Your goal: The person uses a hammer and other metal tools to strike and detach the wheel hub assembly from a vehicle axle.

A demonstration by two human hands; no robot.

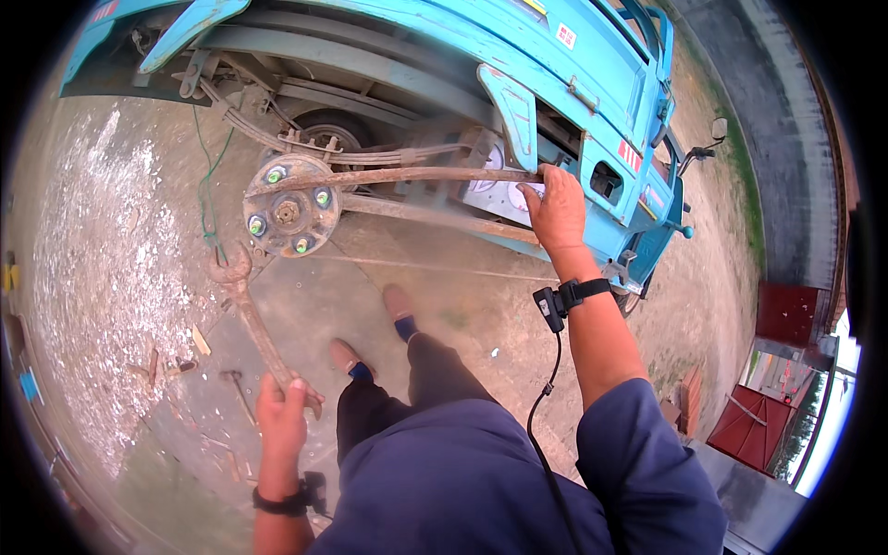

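I saw the left hand (281, 414) grip a rusty wrench (256, 319) while the right hand (558, 211) clasped a long bar (398, 175) crossing the 4-studded hub (288, 214).

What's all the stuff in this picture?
truck: one, blue, top
wheel hub: one, brown, left of centre
nuts: four showing, greenish, on the hub
tyres: two showing, black, under the truck
bar: one, brown, across the hub
wrench: one, brown, lower left
hammer: one, brown, lower left
cord: one, green, left of the hub
scraps: several, brownish, left
wall: one, grey, upper right
panels: two, red, right
shoes: two, pinkish brown, below the hub
shirt: one, dark blue, bottom
trousers: one pair, black, lower middle
cable: one, black, lower middle
straps: two, black, on the wrists
left grip: one, bare, round the wrench
right grip: one, bare, on the bar's end
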